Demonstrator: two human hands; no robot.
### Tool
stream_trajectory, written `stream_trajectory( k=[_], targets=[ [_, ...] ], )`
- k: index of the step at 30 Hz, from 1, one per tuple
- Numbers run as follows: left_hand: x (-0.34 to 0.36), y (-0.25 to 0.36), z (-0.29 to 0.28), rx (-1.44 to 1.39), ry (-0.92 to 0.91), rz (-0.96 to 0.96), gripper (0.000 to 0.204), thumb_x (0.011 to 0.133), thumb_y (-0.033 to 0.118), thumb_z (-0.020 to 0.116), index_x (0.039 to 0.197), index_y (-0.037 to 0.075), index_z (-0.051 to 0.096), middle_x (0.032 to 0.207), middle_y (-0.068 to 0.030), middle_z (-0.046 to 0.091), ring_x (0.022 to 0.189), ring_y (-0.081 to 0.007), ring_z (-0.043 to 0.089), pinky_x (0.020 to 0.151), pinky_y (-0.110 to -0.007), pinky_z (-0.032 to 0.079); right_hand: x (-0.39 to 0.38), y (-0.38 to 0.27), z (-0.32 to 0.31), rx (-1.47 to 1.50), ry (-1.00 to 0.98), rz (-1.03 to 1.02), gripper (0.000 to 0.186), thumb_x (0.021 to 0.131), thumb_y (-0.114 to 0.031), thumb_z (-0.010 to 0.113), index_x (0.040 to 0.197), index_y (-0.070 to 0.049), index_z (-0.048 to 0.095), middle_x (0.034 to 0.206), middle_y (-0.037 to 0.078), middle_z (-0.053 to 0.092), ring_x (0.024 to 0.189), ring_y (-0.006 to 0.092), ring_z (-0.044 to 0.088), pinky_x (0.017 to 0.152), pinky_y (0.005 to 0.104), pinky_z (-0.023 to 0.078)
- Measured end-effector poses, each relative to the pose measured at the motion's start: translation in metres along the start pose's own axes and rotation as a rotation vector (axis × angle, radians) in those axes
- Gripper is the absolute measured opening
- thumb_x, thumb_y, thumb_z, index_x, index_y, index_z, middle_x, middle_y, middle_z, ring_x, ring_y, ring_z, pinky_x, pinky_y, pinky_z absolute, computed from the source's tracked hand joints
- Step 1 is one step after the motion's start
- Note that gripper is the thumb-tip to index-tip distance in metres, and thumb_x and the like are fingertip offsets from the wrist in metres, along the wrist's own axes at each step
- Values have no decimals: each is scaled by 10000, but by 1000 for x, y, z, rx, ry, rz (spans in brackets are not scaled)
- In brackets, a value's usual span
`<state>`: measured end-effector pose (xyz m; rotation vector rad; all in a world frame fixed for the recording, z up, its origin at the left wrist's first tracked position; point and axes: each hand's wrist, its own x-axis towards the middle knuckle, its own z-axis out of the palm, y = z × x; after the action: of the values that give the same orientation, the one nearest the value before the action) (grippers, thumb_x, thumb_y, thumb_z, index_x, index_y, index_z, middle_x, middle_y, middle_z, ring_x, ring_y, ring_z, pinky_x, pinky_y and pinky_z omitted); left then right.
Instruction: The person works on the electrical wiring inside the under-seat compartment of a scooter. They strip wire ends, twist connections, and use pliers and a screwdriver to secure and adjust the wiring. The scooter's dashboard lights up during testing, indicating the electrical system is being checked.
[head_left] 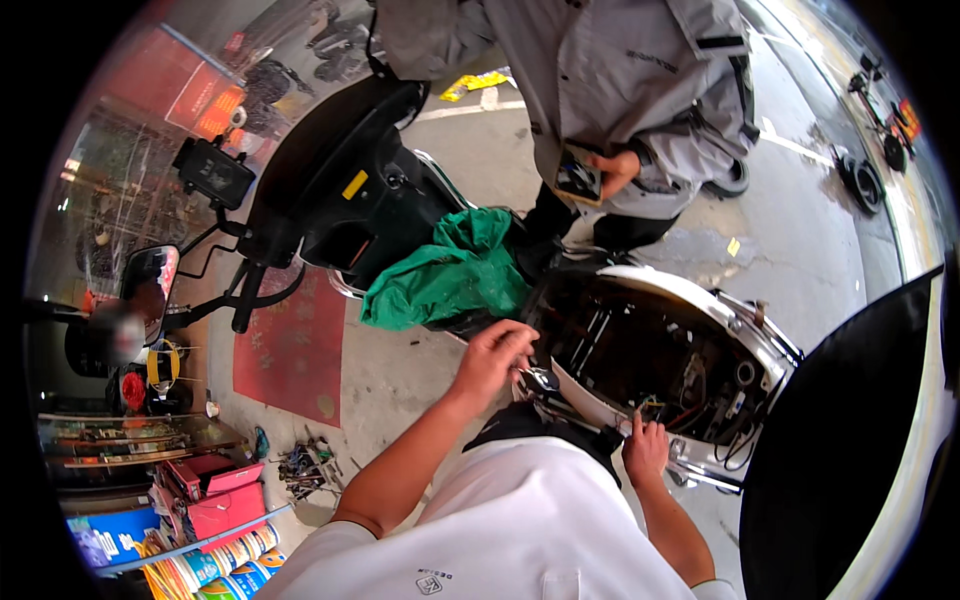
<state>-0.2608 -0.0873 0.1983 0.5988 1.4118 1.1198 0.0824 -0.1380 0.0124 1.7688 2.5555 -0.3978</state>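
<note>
A black scooter point(340, 180) stands before me with its seat lifted, showing an open white-rimmed compartment point(700, 300) full of wires and parts. My left hand point(492, 358) pinches a small metal part at the compartment's front edge. My right hand point(646, 447) grips wires at its near rim. A green cloth point(450, 275) lies over the scooter's footboard, just left of my left hand.
Another person in a grey jacket point(610, 70) stands behind the scooter holding a phone point(578, 178). A red mat point(295, 345) and loose tools point(305, 468) lie on the concrete at left, near red boxes point(215, 495). The raised black seat point(850, 450) fills the right.
</note>
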Motion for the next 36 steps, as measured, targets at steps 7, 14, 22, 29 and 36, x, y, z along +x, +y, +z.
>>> stream_trajectory(
  k=[7,14,22,29,36],
  targets=[
    [154,22,-167,-526,330,-190,192,938,265,590,943,81,644,774,-51,618,700,-208,599,609,-363,482,2,-5,-2,-5,12,-4,528,747,-93,635,1273,-84,608,930,118,572,945,305,547,795,416,465],
    [296,42,-275,-939,504,-48,354,1011,445,522,950,108,610,854,-57,629,735,-209,588,648,-371,492,7,-9,-4,-30,-8,24,530,727,-86,645,1256,-84,617,922,107,567,927,295,550,791,415,466],
    [349,25,-249,-1314,356,196,516,999,609,405,1035,144,624,892,-55,670,826,-220,617,716,-396,480,6,-10,-9,-63,-11,45,551,704,-104,656,1253,-80,621,908,117,545,900,308,540,759,427,465],
    [361,7,-285,-1343,112,333,485,968,571,502,968,111,656,860,1,672,785,-176,606,684,-352,446,11,-12,-3,-53,22,5,556,691,-92,637,1247,-76,629,890,120,538,868,320,546,731,436,457],
    [365,19,-277,-1285,429,216,364,893,558,661,825,208,591,734,63,659,594,-116,582,527,-288,413,13,-17,-8,-52,5,2,543,685,-69,621,1228,-64,624,893,127,537,866,324,543,729,436,456]
  ],
)
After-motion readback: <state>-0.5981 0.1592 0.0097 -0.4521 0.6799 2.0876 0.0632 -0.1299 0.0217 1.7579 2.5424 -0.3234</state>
